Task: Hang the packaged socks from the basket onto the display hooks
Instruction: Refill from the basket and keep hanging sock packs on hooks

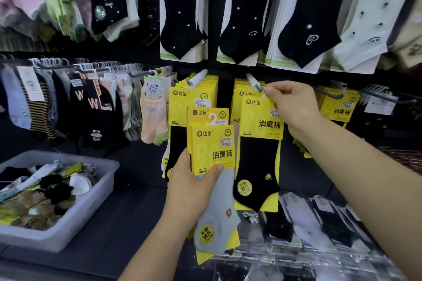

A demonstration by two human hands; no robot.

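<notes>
At the tip of the hook (pixel 254 81), the top of a black pack (pixel 260 143) is pinched between the thumb and fingers of the right hand (pixel 294 107). The pack hangs straight down from this pinch, in front of the yellow packs (pixel 239 90) already carried by the same hook. Whether its hanger is over the tip cannot be told, because it is hidden by the fingers. Lower and to the left, a grey pack (pixel 213 150) is gripped by the left hand (pixel 189 189), thumb on the front of the card and fingers behind. A second pack (pixel 205 114) is held just behind it, its white hanger standing free above. These two are held near the rack and touch no hook. The neighbouring hook (pixel 197 78) is also filled with yellow packs. Further left, on the dark shelf (pixel 127 223), the basket (pixel 68 235) is seen, with many socks (pixel 45 189) lying in it in a loose heap. The task is judged to be somewhere in its middle: several packs are hung, one is at the hook, at least two wait in the hand, and a good part of the basket is left to be emptied.
</notes>
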